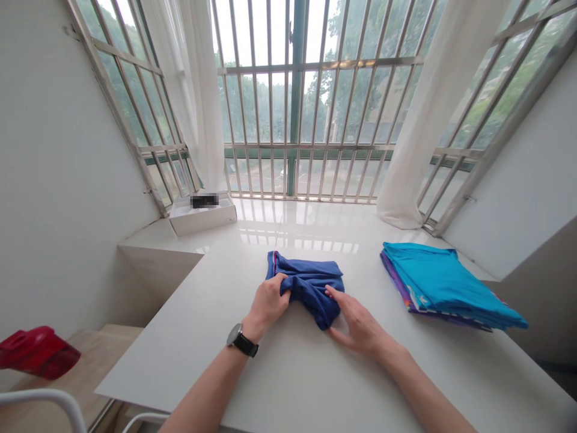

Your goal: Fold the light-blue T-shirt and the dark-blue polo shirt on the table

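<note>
Left hand (pixel 269 304) grips the blue garment (pixel 312 284); right hand (pixel 358 328) rests open against it.

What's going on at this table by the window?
A person handles a small dark blue fabric garment on the white table. The left hand, with a black wristwatch, grips its bunched left side; the right hand lies flat against its right edge. A stack of folded turquoise cloths sits to the right.

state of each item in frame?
Dark blue fabric garment: bunched, partly folded, lying on the white table.
Left hand: closed on the garment's left edge.
Right hand: open, flat against the garment's right side.
Stack of turquoise cloths: neatly folded, untouched.
White shallow box: open-topped.
Sheer white curtains: drawn aside.
</note>
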`<action>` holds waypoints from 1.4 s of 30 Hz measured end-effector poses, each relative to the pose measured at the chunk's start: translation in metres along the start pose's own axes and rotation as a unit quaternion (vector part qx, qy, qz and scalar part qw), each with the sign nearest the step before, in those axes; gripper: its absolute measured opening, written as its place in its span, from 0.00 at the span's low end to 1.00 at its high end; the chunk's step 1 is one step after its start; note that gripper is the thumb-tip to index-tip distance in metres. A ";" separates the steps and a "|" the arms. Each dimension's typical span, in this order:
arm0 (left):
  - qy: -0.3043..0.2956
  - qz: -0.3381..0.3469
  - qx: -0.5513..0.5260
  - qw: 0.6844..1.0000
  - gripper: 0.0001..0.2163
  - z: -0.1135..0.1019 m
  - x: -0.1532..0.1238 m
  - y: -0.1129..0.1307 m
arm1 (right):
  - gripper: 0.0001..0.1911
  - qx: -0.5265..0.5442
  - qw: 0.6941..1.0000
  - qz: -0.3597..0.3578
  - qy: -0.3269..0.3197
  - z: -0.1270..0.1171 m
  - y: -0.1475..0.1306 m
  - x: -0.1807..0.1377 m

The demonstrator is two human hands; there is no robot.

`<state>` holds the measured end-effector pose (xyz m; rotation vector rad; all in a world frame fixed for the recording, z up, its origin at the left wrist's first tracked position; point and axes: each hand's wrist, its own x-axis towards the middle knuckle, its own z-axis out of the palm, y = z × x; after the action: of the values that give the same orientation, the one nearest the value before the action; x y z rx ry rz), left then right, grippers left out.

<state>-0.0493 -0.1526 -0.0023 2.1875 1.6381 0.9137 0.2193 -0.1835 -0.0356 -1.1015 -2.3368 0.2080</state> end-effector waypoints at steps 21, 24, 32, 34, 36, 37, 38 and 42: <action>-0.192 0.146 0.056 0.969 0.14 -0.013 -0.012 0.015 | 0.27 -0.092 0.985 0.143 0.034 0.013 -0.007 0.010; -0.236 0.159 0.069 0.956 0.15 -0.025 -0.011 0.012 | 0.26 -0.084 0.983 0.162 0.003 -0.003 -0.003 0.008; -0.233 0.132 0.053 0.962 0.04 -0.039 -0.004 -0.002 | 0.20 0.048 0.988 0.147 0.008 -0.032 0.009 0.006; -0.226 0.123 0.019 0.966 0.03 -0.044 -0.003 -0.006 | 0.15 0.114 0.984 0.133 0.030 -0.035 0.011 0.005; -0.211 0.114 -0.013 0.971 0.03 -0.048 -0.001 -0.010 | 0.12 0.155 0.978 0.136 0.032 -0.035 0.012 0.005; -0.198 0.107 -0.022 0.974 0.03 -0.050 0.000 -0.012 | 0.12 0.165 0.976 0.142 0.029 -0.033 0.012 0.006; -0.183 0.095 -0.030 0.978 0.03 -0.050 0.001 -0.013 | 0.11 0.169 0.974 0.149 0.028 -0.031 0.012 0.006; -0.144 0.021 -0.045 0.988 0.11 -0.045 0.004 -0.018 | 0.12 0.165 0.965 0.192 0.063 -0.021 0.013 0.010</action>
<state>-0.0901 -0.1498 0.0237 2.1804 1.3945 0.6320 0.2341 -0.1694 -0.0191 -1.3389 -1.8709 0.6267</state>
